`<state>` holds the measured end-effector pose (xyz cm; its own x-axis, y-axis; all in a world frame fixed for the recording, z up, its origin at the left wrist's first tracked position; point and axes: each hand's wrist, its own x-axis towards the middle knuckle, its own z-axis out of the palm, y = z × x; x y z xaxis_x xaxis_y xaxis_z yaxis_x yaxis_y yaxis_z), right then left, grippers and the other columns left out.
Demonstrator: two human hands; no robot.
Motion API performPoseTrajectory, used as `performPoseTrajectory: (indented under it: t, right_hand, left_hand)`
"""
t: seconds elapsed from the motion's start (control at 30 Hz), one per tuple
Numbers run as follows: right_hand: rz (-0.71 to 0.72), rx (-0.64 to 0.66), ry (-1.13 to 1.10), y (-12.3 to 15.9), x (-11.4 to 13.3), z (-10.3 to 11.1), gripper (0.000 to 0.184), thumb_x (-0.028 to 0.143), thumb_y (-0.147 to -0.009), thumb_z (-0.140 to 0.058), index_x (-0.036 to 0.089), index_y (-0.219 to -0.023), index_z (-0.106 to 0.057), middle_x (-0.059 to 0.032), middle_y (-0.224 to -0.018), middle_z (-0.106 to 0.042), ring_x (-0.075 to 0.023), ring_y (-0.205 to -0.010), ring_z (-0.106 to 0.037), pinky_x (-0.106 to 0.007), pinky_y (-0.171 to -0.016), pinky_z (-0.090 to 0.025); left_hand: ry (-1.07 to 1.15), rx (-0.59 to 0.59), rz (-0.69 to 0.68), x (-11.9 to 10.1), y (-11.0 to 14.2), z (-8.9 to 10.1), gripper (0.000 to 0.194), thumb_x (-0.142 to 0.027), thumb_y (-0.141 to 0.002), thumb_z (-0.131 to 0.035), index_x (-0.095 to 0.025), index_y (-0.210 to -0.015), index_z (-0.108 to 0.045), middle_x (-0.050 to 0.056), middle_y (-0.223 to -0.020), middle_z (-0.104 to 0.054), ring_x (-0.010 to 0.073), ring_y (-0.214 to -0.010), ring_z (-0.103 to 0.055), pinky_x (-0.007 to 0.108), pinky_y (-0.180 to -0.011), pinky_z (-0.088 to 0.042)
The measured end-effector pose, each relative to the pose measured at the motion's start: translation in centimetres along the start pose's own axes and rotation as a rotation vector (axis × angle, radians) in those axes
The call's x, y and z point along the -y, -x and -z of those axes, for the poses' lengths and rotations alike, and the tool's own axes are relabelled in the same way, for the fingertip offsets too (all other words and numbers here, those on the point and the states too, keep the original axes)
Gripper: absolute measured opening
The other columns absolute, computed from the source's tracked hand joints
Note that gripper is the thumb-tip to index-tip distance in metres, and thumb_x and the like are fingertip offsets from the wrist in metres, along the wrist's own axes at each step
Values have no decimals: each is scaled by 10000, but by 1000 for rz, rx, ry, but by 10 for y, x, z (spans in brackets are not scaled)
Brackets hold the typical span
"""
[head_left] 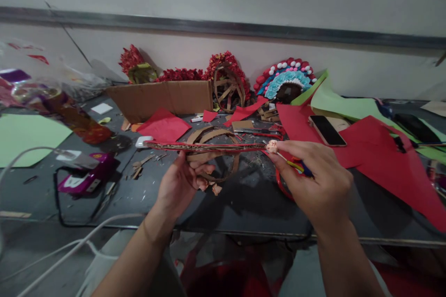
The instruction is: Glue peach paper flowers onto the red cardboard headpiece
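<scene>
My left hand (183, 182) is closed round the middle of a long cardboard strip (205, 147) edged with red paper, held level over the dark table (244, 209). My right hand (313, 181) pinches the strip's right end with thumb and forefinger, and also grips a thin tool with yellow and blue parts (298, 167). A ring-shaped frame of cardboard strips (212, 135) lies on the table just behind and under the strip.
Red paper sheets (383, 158) and green sheets (348, 102) cover the right side, with a phone (326, 130) on them. A cardboard box (163, 97), red flower pieces (181, 74) and a round headdress (285, 81) stand at the wall. A purple device (87, 178) and cables lie left.
</scene>
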<state>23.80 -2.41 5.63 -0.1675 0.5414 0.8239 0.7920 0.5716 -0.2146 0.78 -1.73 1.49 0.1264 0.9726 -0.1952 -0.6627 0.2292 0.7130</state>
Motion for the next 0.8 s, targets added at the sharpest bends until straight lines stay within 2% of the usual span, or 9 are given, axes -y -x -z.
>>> performPoseTrajectory:
  t: [0.23,0.43,0.63,0.8]
  right_hand:
    - [15,27,-25,-1,-2,1,195,133,-745,-668,199,-924,-625,-18,-873,-708,-150,-825,-646,-293,-794,-487]
    - [26,47,-52,-1,-4,2,169,133,-752,-658,207,-901,-636,-15,-860,-711,-154,-817,-649,-300,-776,-494]
    - [17,52,-77,1,-5,1,162,146,-752,-661,229,-890,-648,-7,-856,-712,-163,-803,-653,-319,-765,-505]
    - [9,53,-117,1,-4,0,165,138,-754,-659,229,-891,-651,-6,-862,-712,-161,-811,-653,-319,-770,-509]
  left_hand:
    - [-11,11,-13,1,-1,1,439,-264,-932,-280,-88,-848,-673,139,-857,-724,187,-638,-686,202,-373,-494]
    - [-4,9,-23,1,-1,0,426,-265,-925,-295,-100,-823,-675,132,-805,-727,195,-639,-687,196,-379,-483]
    - [23,24,25,0,-1,2,460,-299,-922,-302,-100,-767,-687,140,-718,-720,198,-583,-677,204,-385,-480]
    - [-27,61,-6,0,-2,5,432,-280,-913,-317,-105,-808,-698,129,-745,-725,180,-589,-676,201,-423,-498]
